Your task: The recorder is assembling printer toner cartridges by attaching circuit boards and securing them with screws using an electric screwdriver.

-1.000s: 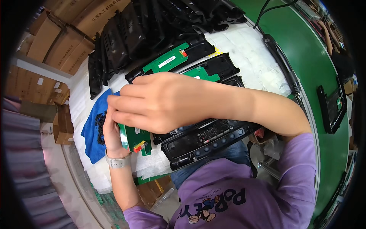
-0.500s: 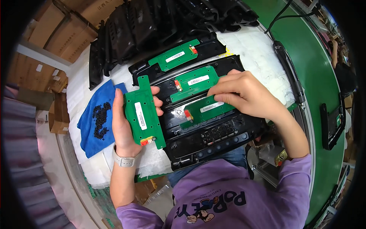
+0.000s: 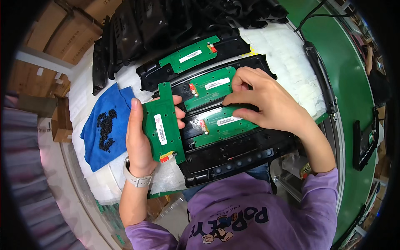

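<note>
My left hand (image 3: 139,146) grips a green circuit board (image 3: 168,118) upright along the palm. That board carries a white label and a red-and-yellow connector at its lower end. Just over another circuit board (image 3: 218,133), my right hand (image 3: 262,104) has its thumb and fingers apart, with nothing visible between them. This board lies flat in a black plastic panel, close to the thumb. A third circuit board (image 3: 202,96) sits in the panel behind, partly under the right fingers. Nearest my body is a black panel (image 3: 198,168) with a row of round buttons.
At the far side, another circuit board (image 3: 168,62) rests in a black panel (image 3: 152,77). Stacked black plastic parts (image 3: 162,25) stand behind it. A blue cloth (image 3: 91,143) at left holds small black pieces (image 3: 106,127). A black handheld tool (image 3: 320,79) with a cable lies right.
The circuit board under my right hand has gone from tilted in the fingers to flat in the panel. My right fingers have let go and spread. The left hand still holds its board.
</note>
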### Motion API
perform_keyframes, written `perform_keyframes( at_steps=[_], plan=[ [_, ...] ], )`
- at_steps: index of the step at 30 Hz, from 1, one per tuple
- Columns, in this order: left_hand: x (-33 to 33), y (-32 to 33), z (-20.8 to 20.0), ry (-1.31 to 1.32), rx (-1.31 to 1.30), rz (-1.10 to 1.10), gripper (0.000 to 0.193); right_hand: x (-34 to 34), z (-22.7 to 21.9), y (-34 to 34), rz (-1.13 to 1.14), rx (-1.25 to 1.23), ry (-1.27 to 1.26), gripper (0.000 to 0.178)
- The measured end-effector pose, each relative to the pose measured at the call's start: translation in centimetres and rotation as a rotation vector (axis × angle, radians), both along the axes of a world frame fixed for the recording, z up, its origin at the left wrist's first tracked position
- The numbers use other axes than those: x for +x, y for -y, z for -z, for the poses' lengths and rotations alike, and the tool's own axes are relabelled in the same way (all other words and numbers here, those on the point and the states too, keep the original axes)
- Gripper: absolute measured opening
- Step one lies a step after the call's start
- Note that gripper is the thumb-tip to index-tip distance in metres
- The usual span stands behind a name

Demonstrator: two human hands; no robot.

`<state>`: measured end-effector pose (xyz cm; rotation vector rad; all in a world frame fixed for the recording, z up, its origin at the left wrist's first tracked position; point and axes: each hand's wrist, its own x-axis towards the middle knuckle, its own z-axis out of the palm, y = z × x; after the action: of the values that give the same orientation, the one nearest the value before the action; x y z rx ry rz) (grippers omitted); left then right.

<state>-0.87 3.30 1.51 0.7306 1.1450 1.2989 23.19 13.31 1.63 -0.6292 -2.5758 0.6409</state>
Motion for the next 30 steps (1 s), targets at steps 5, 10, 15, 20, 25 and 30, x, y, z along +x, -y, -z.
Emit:
perform_keyframes(
  at_steps=[5, 10, 15, 20, 25, 30],
  plan=[
    [0.1, 0.1, -0.1, -0.011, 0.000, -0.002, 0.071, 0.0, 0.8, 0.0, 0.047, -0.069, -0.063, 0.030],
    [0.0, 0.1, 0.1, 0.000, 0.045, -0.025, 0.070, 0.0, 0.0, 0.0, 0.052, 0.018, -0.026, 0.033],
    [-0.7, 0.6, -0.9, 0.086, 0.117, 0.175, 0.083, -5.2, -1.9, 1.4, -0.168, 0.472, -0.402, 0.033],
    [-2.1, 1.9, -1.9, -0.249, 0.252, 0.045, 0.082, -8.8, -3.2, 3.8, -0.222, 0.568, -0.353, 0.019],
    [-1.2, 1.5, -1.9, 0.017, 0.279, 0.269, 0.098, -6.2, -5.1, 5.3, -0.250, 0.276, -0.245, 0.024],
    [-0.4, 2.2, -2.3, -0.513, 0.471, 0.044, 0.096, -0.3, -3.8, 5.6, -0.044, -0.010, -0.304, 0.018]
  ],
)
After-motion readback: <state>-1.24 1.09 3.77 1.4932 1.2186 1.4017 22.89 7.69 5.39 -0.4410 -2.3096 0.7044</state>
